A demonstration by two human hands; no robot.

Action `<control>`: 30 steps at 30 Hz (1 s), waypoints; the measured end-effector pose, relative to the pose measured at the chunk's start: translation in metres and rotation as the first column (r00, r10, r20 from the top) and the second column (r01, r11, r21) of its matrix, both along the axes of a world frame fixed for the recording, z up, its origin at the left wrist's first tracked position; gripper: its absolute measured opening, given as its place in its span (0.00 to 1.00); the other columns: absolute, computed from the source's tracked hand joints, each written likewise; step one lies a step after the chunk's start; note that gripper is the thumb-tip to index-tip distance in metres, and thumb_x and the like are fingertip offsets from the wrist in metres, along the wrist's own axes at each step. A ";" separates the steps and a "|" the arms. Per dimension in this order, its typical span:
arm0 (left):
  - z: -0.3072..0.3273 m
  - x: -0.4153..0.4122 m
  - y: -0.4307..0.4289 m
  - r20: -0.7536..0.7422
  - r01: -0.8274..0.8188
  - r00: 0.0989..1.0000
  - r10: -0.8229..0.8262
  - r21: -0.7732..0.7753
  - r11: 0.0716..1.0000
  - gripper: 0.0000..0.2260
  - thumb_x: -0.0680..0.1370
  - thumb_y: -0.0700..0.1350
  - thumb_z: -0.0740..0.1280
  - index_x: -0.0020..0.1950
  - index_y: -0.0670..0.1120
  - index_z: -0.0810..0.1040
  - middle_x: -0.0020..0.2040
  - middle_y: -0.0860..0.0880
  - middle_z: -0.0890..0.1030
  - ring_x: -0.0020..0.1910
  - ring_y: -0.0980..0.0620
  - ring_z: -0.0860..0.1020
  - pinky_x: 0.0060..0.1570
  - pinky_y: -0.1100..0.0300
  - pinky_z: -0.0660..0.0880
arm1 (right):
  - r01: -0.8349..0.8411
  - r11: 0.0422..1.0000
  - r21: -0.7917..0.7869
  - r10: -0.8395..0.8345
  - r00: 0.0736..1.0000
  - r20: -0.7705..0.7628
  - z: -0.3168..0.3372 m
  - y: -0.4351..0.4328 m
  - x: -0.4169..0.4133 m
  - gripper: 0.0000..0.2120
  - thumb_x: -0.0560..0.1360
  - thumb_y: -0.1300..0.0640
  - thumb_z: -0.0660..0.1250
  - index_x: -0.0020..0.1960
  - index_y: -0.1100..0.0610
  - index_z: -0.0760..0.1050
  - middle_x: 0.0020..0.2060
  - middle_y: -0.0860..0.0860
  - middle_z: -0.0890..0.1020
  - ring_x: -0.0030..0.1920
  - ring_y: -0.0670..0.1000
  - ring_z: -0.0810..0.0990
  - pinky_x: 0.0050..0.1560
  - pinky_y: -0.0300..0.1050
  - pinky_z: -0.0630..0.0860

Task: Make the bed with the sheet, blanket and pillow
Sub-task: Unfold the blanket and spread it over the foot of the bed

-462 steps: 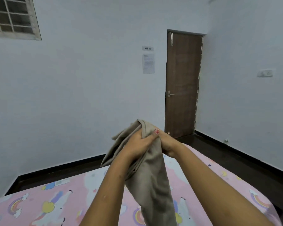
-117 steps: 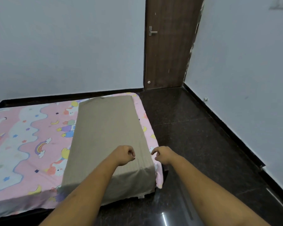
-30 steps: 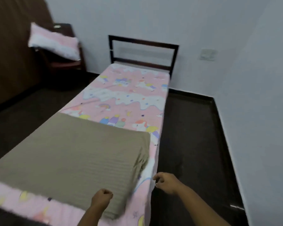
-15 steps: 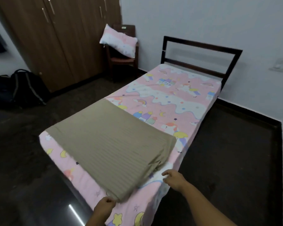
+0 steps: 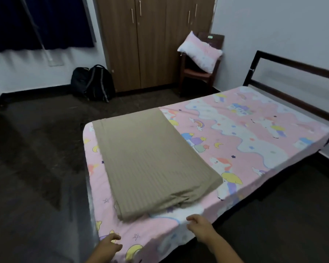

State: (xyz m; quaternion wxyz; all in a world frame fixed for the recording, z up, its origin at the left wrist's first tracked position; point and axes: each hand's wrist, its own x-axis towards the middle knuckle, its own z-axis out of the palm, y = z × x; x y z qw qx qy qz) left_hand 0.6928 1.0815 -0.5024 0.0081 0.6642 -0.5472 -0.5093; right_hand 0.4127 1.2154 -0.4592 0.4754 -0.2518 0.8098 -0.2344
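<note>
While the left hand (image 5: 108,245) and right hand (image 5: 199,230) hung loose and empty beside the folded blanket (image 5: 150,160) on the sheet (image 5: 245,141), fetching the pillow (image 5: 200,52) from the chair (image 5: 196,74) looked due next.

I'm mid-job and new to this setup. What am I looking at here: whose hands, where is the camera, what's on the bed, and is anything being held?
There is no machine: a person works with bare hands, and the one camera sits on their head, looking forward and down. The left hand and the right hand are at the near corner of the bed, fingers relaxed, gripping nothing. A pink patterned sheet covers the mattress. A tan blanket lies folded on its near end. The pillow is not on the bed yet; it leans on a chair beside the wardrobe. A dark backpack stands on the floor.
</note>
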 end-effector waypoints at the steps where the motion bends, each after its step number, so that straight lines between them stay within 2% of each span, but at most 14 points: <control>1: -0.007 0.000 -0.002 0.000 -0.010 1.000 0.010 0.000 1.000 0.09 0.70 0.33 0.71 0.49 0.40 0.78 0.64 0.40 0.75 0.50 0.50 0.76 0.43 0.67 0.70 | 0.001 1.000 0.000 -0.001 1.000 -0.006 -0.009 -0.002 -0.005 0.15 0.79 0.58 0.61 0.65 0.56 0.71 0.48 0.51 0.74 0.48 0.49 0.73 0.41 0.36 0.71; 3: -0.021 -0.004 -0.009 0.010 -0.010 1.000 0.010 0.008 1.000 0.14 0.70 0.37 0.72 0.55 0.41 0.78 0.57 0.42 0.79 0.51 0.47 0.78 0.49 0.61 0.71 | 0.071 0.997 -0.033 -0.071 0.997 -0.010 -0.028 -0.012 -0.015 0.14 0.78 0.57 0.63 0.63 0.56 0.72 0.47 0.50 0.75 0.50 0.50 0.74 0.48 0.39 0.71; 5: -0.037 -0.009 -0.014 0.022 -0.020 1.000 0.019 0.010 1.000 0.18 0.71 0.40 0.73 0.59 0.42 0.75 0.55 0.42 0.79 0.51 0.45 0.77 0.54 0.58 0.71 | 0.179 0.981 -0.077 -0.176 0.983 0.041 -0.050 -0.024 -0.021 0.12 0.77 0.57 0.64 0.60 0.55 0.72 0.52 0.53 0.76 0.54 0.53 0.75 0.54 0.45 0.72; 8: -0.066 -0.024 -0.022 0.036 0.004 0.999 -0.003 -0.022 1.000 0.28 0.70 0.42 0.74 0.68 0.43 0.69 0.64 0.39 0.73 0.54 0.45 0.74 0.55 0.56 0.70 | 0.300 0.949 -0.094 -0.283 0.946 0.156 -0.092 -0.046 -0.029 0.09 0.76 0.57 0.64 0.56 0.53 0.69 0.52 0.55 0.74 0.49 0.53 0.76 0.47 0.45 0.73; 11: -0.101 -0.039 -0.030 0.257 0.115 0.965 -0.049 -0.251 0.961 0.41 0.67 0.56 0.73 0.75 0.48 0.58 0.73 0.44 0.60 0.69 0.44 0.64 0.65 0.55 0.65 | 0.407 0.908 -0.100 -0.388 0.906 0.170 -0.136 -0.063 -0.034 0.01 0.76 0.60 0.62 0.46 0.58 0.70 0.36 0.54 0.71 0.32 0.52 0.70 0.36 0.44 0.69; 13: -0.121 -0.050 -0.036 0.394 0.179 0.919 0.006 -0.431 0.885 0.46 0.65 0.65 0.70 0.75 0.49 0.55 0.76 0.48 0.53 0.72 0.45 0.57 0.67 0.52 0.61 | 0.509 0.852 -0.121 -0.477 0.851 0.220 -0.161 -0.073 -0.037 0.05 0.76 0.62 0.63 0.42 0.60 0.70 0.33 0.56 0.71 0.31 0.53 0.72 0.36 0.46 0.74; 15: -0.138 -0.059 -0.042 0.363 0.116 0.922 0.132 -0.586 0.802 0.48 0.62 0.70 0.69 0.74 0.49 0.58 0.76 0.50 0.55 0.74 0.47 0.54 0.69 0.48 0.56 | 0.598 0.780 -0.186 -0.541 0.793 0.279 -0.184 -0.082 -0.040 0.05 0.76 0.62 0.65 0.46 0.65 0.73 0.36 0.60 0.77 0.33 0.56 0.77 0.35 0.47 0.78; 18: -0.162 -0.071 -0.064 0.285 0.106 0.946 0.152 -0.720 0.686 0.41 0.63 0.68 0.69 0.71 0.50 0.65 0.73 0.51 0.63 0.73 0.49 0.57 0.69 0.47 0.52 | 0.617 0.699 -0.363 -0.521 0.786 0.332 -0.201 -0.103 -0.048 0.11 0.74 0.57 0.70 0.49 0.64 0.73 0.42 0.61 0.79 0.40 0.58 0.80 0.35 0.47 0.80; 20: -0.170 -0.073 -0.070 0.169 0.052 0.975 0.145 -0.806 0.590 0.34 0.64 0.63 0.67 0.67 0.49 0.71 0.68 0.49 0.71 0.68 0.47 0.66 0.66 0.48 0.57 | 0.608 0.645 -0.463 -0.463 0.793 0.396 -0.210 -0.117 -0.052 0.17 0.71 0.52 0.74 0.53 0.61 0.74 0.48 0.58 0.80 0.47 0.57 0.81 0.37 0.47 0.81; 22: -0.171 -0.072 -0.072 0.040 -0.022 0.994 0.105 -0.849 0.528 0.28 0.62 0.59 0.63 0.59 0.49 0.75 0.59 0.47 0.78 0.60 0.43 0.73 0.60 0.50 0.64 | 0.577 0.612 -0.540 -0.398 0.815 0.420 -0.216 -0.130 -0.053 0.15 0.71 0.53 0.74 0.52 0.60 0.77 0.48 0.58 0.81 0.48 0.57 0.82 0.38 0.47 0.81; 24: -0.168 -0.068 -0.067 -0.219 -0.177 0.976 0.001 -0.789 0.589 0.23 0.62 0.57 0.65 0.53 0.49 0.79 0.50 0.47 0.82 0.53 0.41 0.77 0.54 0.52 0.71 | 0.563 0.572 -0.597 -0.344 0.825 0.449 -0.223 -0.134 -0.047 0.10 0.73 0.57 0.72 0.51 0.61 0.78 0.49 0.60 0.82 0.47 0.56 0.82 0.40 0.47 0.80; 25: -0.165 -0.067 -0.063 -0.428 -0.276 0.900 -0.076 -0.698 0.661 0.22 0.61 0.55 0.69 0.51 0.47 0.80 0.48 0.47 0.83 0.51 0.41 0.79 0.53 0.51 0.75 | 0.573 0.540 -0.616 -0.315 0.817 0.483 -0.225 -0.134 -0.044 0.09 0.74 0.59 0.71 0.52 0.62 0.78 0.49 0.60 0.81 0.46 0.55 0.81 0.42 0.47 0.79; 27: -0.160 -0.069 -0.055 -0.750 -0.405 0.648 -0.134 -0.488 0.773 0.17 0.62 0.46 0.72 0.48 0.40 0.82 0.45 0.42 0.85 0.49 0.41 0.82 0.49 0.50 0.80 | 0.621 0.456 -0.637 -0.265 0.778 0.569 -0.224 -0.127 -0.037 0.09 0.76 0.61 0.67 0.54 0.64 0.77 0.46 0.59 0.81 0.44 0.55 0.80 0.48 0.50 0.78; 30: -0.146 -0.072 -0.032 -0.872 -0.515 0.486 -0.053 -0.335 0.789 0.11 0.64 0.39 0.70 0.45 0.41 0.81 0.41 0.43 0.84 0.46 0.41 0.81 0.41 0.53 0.80 | 0.739 0.331 -0.587 -0.131 0.652 0.747 -0.210 -0.102 -0.028 0.09 0.79 0.59 0.61 0.50 0.62 0.78 0.38 0.58 0.84 0.43 0.58 0.79 0.50 0.55 0.77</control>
